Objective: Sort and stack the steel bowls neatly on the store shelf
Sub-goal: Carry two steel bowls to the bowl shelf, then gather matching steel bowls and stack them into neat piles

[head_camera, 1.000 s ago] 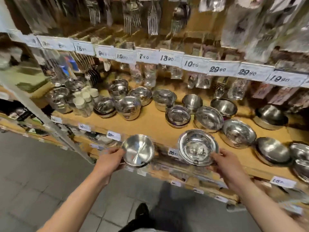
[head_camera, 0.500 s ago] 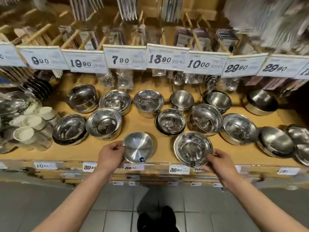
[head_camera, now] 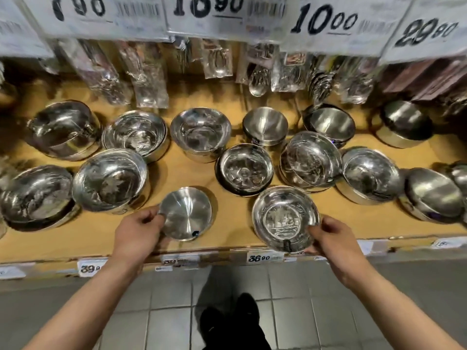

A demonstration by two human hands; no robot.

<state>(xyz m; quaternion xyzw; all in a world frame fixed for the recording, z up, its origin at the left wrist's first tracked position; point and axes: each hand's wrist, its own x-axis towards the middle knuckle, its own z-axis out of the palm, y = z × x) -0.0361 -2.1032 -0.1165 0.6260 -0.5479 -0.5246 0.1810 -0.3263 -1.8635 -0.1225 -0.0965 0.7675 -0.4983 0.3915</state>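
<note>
While over the shelf (head_camera: 227, 157) front, gripped: left hand (head_camera: 137, 229) brushed bowl (head_camera: 185, 213), right hand (head_camera: 331, 237) shiny bowl (head_camera: 285, 218), lower centre frame.

Approx. 14 steel bowls/stacks (head_camera: 246, 170) showed on the shelf (head_camera: 235, 223), plus 2 hands, 4 big price cards (head_camera: 326, 21) overhead.
</note>
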